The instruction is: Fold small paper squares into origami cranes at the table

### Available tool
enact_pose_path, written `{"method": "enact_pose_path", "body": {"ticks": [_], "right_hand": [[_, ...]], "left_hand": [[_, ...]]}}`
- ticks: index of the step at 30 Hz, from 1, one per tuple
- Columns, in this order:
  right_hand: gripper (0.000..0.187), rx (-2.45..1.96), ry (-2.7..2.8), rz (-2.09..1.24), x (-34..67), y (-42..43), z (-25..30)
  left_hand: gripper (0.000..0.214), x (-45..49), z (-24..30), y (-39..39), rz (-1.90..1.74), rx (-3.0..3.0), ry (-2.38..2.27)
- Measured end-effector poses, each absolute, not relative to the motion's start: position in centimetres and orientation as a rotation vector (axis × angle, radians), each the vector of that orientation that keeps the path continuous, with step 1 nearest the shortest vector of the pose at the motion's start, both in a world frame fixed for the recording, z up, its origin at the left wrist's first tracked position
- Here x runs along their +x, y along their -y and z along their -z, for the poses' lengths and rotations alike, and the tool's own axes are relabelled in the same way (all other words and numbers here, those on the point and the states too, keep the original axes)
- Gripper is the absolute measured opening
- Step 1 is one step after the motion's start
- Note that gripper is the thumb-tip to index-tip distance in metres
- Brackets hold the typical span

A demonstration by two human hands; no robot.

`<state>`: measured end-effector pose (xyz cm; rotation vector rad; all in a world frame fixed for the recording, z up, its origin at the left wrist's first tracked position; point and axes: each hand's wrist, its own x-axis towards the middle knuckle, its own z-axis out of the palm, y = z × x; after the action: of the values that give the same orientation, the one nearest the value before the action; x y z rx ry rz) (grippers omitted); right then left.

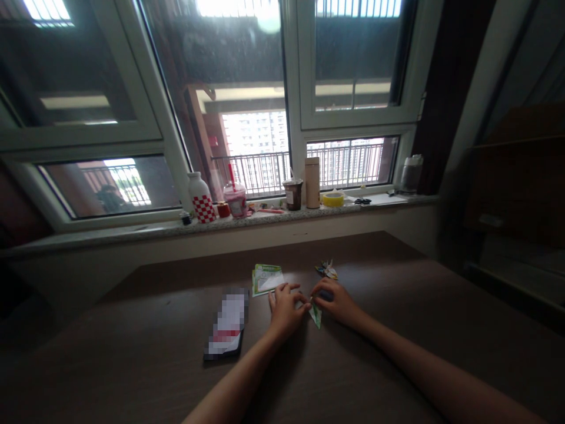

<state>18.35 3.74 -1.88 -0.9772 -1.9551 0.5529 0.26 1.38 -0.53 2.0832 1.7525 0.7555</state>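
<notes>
A small green and white piece of folded paper (316, 316) lies on the brown table between my hands, its pointed end toward me. My left hand (288, 307) pinches its upper left side, thumb and fingertips close to the paper. From the other side my right hand (336, 299) grips the top of it with bent fingers. The fingers cover the paper's upper part. Just beyond my left hand are flat green and white paper sheets (260, 284). Past my right hand sits a small crumpled or folded paper piece (327, 269) with several points.
A phone (227, 324) with a blurred screen lies on the table (154, 318) left of my hands. Along the windowsill (273, 219) stand a checkered bottle (202, 199), drink cups, a beige flask (312, 182), yellow tape (333, 199) and scissors (362, 201).
</notes>
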Motion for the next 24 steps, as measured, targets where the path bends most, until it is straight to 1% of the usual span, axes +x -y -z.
{"method": "enact_pose_path", "body": {"ticks": [4,8,15,24], "right_hand": [[0.008,-0.986,1.938,-0.576,18.3,-3.9,2.0],[0.013,-1.028,1.919,-0.61,18.5,-4.2,2.3],[0.035,-1.019,1.938,-0.626,18.8,-4.6,2.5],[0.02,-1.066,1.978,-0.583,18.9,-5.2,3.7]], "left_hand": [[0.008,0.3,0.6,-1.4,-0.764,2.093,-1.746],[0.008,0.3,0.7,-1.4,-0.757,2.095,-1.752],[0.008,0.2,0.7,-1.4,-0.774,2.079,-1.756],[0.008,0.1,0.5,-1.3,-0.865,2.042,-1.765]]}}
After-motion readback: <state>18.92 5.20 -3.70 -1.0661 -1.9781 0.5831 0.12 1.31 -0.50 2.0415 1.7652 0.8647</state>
